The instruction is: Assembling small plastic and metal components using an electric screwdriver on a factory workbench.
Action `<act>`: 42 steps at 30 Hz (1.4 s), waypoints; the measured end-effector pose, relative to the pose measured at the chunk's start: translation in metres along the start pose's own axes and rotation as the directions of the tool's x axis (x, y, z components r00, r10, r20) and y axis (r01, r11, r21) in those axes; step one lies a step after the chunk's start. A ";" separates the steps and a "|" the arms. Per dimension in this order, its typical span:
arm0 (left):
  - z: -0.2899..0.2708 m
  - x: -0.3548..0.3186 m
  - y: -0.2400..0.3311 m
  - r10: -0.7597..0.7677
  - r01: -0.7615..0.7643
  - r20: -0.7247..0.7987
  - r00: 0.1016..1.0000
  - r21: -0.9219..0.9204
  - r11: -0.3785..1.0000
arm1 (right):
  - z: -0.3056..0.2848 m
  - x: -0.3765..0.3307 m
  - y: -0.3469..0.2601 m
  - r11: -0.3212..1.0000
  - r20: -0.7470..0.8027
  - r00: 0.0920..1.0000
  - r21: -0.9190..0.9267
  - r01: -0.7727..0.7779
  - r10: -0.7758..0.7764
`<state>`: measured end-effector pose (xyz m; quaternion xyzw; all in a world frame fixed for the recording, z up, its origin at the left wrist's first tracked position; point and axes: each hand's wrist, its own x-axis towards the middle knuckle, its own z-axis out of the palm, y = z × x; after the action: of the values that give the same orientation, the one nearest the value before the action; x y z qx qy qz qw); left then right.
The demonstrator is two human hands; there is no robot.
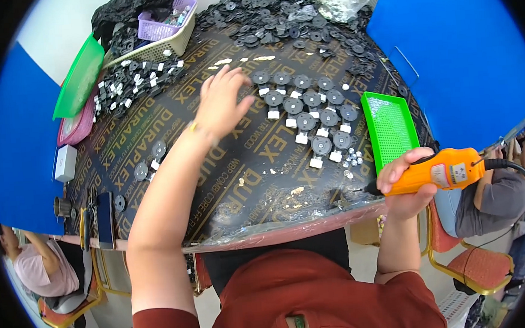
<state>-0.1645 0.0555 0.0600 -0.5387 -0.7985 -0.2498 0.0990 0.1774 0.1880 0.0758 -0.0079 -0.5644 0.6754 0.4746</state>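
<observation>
My left hand (pixel 224 103) hovers over the dark table with its fingers apart and nothing in them. Just right of its fingertips, several round black wheel-like discs (pixel 305 121) lie in loose rows, each with a white block at its lower side. My right hand (pixel 405 182) grips an orange electric screwdriver (pixel 460 167), fingers wrapped round its front end. The screwdriver lies nearly level, its thin bit pointing left over the table's front edge. A black cord runs from its back end. Small shiny pieces (pixel 352 159) rest beside the nearest discs, too small to name.
A green perforated tray (pixel 367 118) stands right of the discs. Loose black discs (pixel 254 20) heap along the back. At the back left are black-and-white pieces (pixel 131 85), a purple basket (pixel 152 29) and a green basket (pixel 77 85). Blue panels (pixel 460 49) flank the table; people sit beyond.
</observation>
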 end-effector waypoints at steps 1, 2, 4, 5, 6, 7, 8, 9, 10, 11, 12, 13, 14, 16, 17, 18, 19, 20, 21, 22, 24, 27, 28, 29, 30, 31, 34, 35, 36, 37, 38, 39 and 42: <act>0.023 0.024 -0.008 -0.027 0.027 -0.008 1.000 -0.034 0.999 | 0.002 -0.001 -0.001 1.000 -0.002 1.000 0.022 -0.010 0.010; 0.038 0.041 -0.012 -0.068 0.068 0.039 0.997 0.001 0.998 | 0.002 -0.004 -0.003 1.000 -0.002 1.000 0.017 -0.006 0.006; 0.063 0.063 -0.023 -0.136 0.134 0.060 0.989 0.030 0.991 | -0.006 -0.003 -0.005 0.993 0.061 0.997 -0.109 0.056 -0.049; 0.077 0.067 -0.029 -0.136 0.132 0.077 0.988 0.048 0.990 | -0.015 -0.001 -0.008 0.986 0.046 0.996 -0.149 0.076 -0.070; 0.086 0.070 -0.028 -0.168 0.166 0.110 0.980 0.028 0.986 | -0.025 0.001 -0.013 0.976 0.028 0.995 -0.195 0.096 -0.092; 0.089 0.070 -0.036 -0.209 0.210 0.125 0.970 0.009 0.978 | -0.035 0.006 -0.017 0.977 -0.002 0.994 -0.183 0.106 -0.108; 0.089 0.071 -0.034 -0.209 0.208 0.155 0.966 0.021 0.978 | -0.046 0.013 -0.021 0.980 -0.082 0.989 -0.163 0.110 -0.124; 0.087 0.066 -0.040 -0.198 0.195 0.100 0.975 0.035 0.980 | -0.054 0.023 -0.025 0.985 -0.153 0.979 -0.129 0.116 -0.136; 0.082 0.063 -0.036 -0.191 0.188 0.082 0.978 0.035 0.981 | -0.069 0.034 -0.024 0.959 -0.156 0.962 -0.213 0.187 -0.223; 0.074 0.059 -0.035 -0.179 0.177 0.020 0.984 0.079 0.981 | -0.085 0.045 -0.021 0.946 -0.161 0.957 -0.260 0.194 -0.241; 0.058 0.057 -0.035 -0.147 0.148 -0.017 0.989 0.069 0.987 | -0.099 0.057 -0.017 0.932 -0.163 0.952 -0.299 0.202 -0.259; 0.043 0.050 -0.027 -0.166 0.162 -0.088 0.982 -0.057 0.985 | -0.112 0.067 -0.011 0.925 -0.162 0.955 -0.334 0.182 -0.247; 0.037 0.040 -0.023 -0.109 0.076 -0.163 0.981 -0.198 0.977 | -0.120 0.077 -0.003 0.920 -0.172 0.956 -0.356 0.165 -0.239; 0.005 0.009 0.036 -0.126 0.102 -0.064 0.990 -0.292 0.951 | -0.132 0.089 0.011 0.885 -0.191 0.950 -0.444 0.139 -0.245; -0.003 -0.008 0.059 -0.077 0.061 -0.042 0.996 -0.303 0.951 | -0.137 0.092 0.015 0.869 -0.179 0.952 -0.476 0.137 -0.248; -0.010 -0.024 0.080 0.010 -0.006 0.010 1.000 -0.286 0.958 | -0.142 0.093 0.017 0.850 -0.169 0.953 -0.510 0.135 -0.253; -0.011 -0.043 0.095 0.061 -0.054 0.019 0.998 -0.260 0.964 | -0.145 0.093 0.020 0.847 -0.181 0.955 -0.520 0.109 -0.234; -0.016 -0.060 0.107 0.055 -0.041 0.067 0.996 -0.201 0.979 | -0.146 0.094 0.024 0.850 -0.183 0.955 -0.517 0.107 -0.232; -0.021 -0.076 0.117 0.054 -0.033 0.104 0.993 -0.192 0.981 | -0.146 0.095 0.028 0.861 -0.181 0.959 -0.498 0.103 -0.219; -0.018 -0.089 0.119 0.053 -0.021 0.159 0.986 -0.194 0.981 | -0.146 0.095 0.030 0.871 -0.180 0.961 -0.482 0.099 -0.209; -0.010 -0.108 0.122 0.016 0.026 0.207 0.978 -0.201 0.979 | -0.144 0.094 0.033 0.873 -0.188 0.959 -0.478 0.100 -0.213; 0.005 -0.120 0.122 -0.020 0.067 0.218 0.976 -0.210 0.975 | -0.144 0.094 0.032 0.857 -0.211 0.949 -0.506 0.100 -0.236; 0.008 -0.123 0.122 -0.020 0.068 0.221 0.975 -0.211 0.975 | -0.144 0.094 0.033 0.860 -0.210 0.947 -0.497 0.112 -0.245; 0.011 -0.124 0.122 -0.025 0.073 0.218 0.976 -0.213 0.974 | -0.145 0.095 0.033 0.864 -0.209 0.944 -0.489 0.124 -0.254; 0.014 -0.125 0.122 -0.031 0.078 0.214 0.976 -0.215 0.974 | -0.145 0.094 0.033 0.863 -0.210 0.944 -0.489 0.123 -0.253; 0.017 -0.125 0.120 -0.032 0.079 0.215 0.976 -0.215 0.973 | -0.145 0.093 0.033 0.865 -0.212 0.944 -0.487 0.123 -0.253; 0.021 -0.124 0.117 -0.061 0.110 0.191 0.980 -0.258 0.960 | -0.143 0.092 0.032 0.865 -0.216 0.944 -0.488 0.118 -0.251; 0.020 -0.123 0.117 -0.091 0.144 0.184 0.979 -0.303 0.942 | -0.142 0.091 0.032 0.863 -0.220 0.942 -0.492 0.116 -0.252; 0.020 -0.123 0.117 -0.121 0.177 0.177 0.977 -0.346 0.921 | -0.142 0.090 0.032 0.864 -0.220 0.943 -0.492 0.112 -0.248; 0.021 -0.125 0.116 -0.125 0.181 0.179 0.976 -0.347 0.920 | -0.141 0.089 0.031 0.865 -0.219 0.942 -0.487 0.120 -0.254; 0.022 -0.126 0.114 -0.123 0.179 0.182 0.975 -0.329 0.927 | -0.141 0.090 0.031 0.867 -0.216 0.940 -0.482 0.131 -0.262; 0.023 -0.127 0.113 -0.123 0.177 0.186 0.975 -0.311 0.934 | -0.141 0.090 0.032 0.867 -0.215 0.942 -0.480 0.130 -0.260; 0.022 -0.126 0.113 -0.110 0.163 0.193 0.975 -0.287 0.944 | -0.143 0.089 0.032 0.864 -0.204 0.940 -0.482 0.146 -0.272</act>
<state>-0.0084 -0.0021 0.0205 -0.5105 -0.7922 -0.3265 -0.0723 0.1861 0.3572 0.0458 -0.1485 -0.6369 0.4593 0.6012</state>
